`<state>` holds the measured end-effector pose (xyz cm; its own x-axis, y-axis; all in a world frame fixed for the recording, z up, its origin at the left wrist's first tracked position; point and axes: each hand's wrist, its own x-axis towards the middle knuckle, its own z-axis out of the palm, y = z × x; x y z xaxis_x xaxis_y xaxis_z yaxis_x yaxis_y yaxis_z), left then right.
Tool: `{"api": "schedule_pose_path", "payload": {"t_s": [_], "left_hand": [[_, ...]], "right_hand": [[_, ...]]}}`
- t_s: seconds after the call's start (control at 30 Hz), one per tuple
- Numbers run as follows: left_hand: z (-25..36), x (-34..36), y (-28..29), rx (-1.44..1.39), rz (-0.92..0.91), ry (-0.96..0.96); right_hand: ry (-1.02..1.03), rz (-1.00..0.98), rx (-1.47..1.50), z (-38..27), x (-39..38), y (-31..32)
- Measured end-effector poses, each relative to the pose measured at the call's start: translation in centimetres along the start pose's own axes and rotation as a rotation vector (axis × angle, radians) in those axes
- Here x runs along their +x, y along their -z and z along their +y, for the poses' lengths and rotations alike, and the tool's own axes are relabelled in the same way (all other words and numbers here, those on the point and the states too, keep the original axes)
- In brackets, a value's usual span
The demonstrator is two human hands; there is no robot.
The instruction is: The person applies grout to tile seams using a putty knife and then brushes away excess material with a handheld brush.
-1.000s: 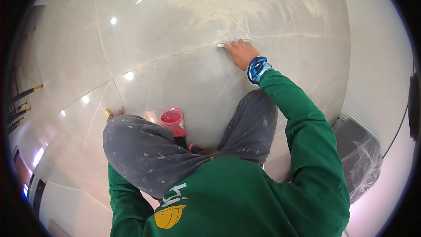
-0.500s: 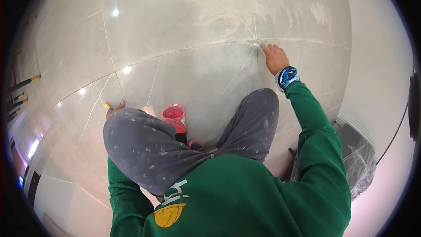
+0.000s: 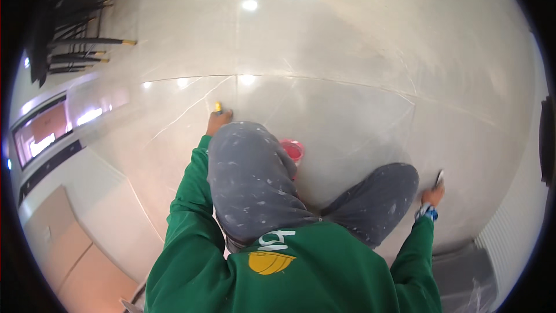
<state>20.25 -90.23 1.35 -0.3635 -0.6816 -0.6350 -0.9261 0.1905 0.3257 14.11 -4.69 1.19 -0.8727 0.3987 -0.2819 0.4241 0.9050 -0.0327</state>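
My left hand [image 3: 218, 122] is closed around a tool with a yellow end [image 3: 218, 106], just beyond my left knee; the rest of this tool is hidden. Low over the floor outside my right knee, my right hand [image 3: 433, 195] grips a small pale-bladed hand tool [image 3: 440, 176], too small to name exactly. Between my legs stands a pink bucket [image 3: 292, 149], partly covered by my left knee. Grey floor tiles [image 3: 341, 107] with white veins and thin joint lines spread around me.
Dark furniture legs with yellow tips [image 3: 95, 41] stick out at the far left. Brown panels [image 3: 95, 272] are at the lower left. A ribbed white surface [image 3: 518, 211] borders the right side, near a dark grey item under clear plastic [image 3: 466, 272].
My right hand has drawn back from the far tile joint to beside my right knee, its tool now showing. My view has swung left, bringing more furniture legs and my left forearm into sight.
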Motion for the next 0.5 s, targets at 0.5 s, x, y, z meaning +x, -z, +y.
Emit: {"api": "schedule_pose_path", "payload": {"t_s": [0.5], "left_hand": [[16.8,-4.2,1.2,0.046,0.796,-0.458]], "right_hand": [[-0.797,-0.695,-0.487,6.3,-7.9,-5.9]]}}
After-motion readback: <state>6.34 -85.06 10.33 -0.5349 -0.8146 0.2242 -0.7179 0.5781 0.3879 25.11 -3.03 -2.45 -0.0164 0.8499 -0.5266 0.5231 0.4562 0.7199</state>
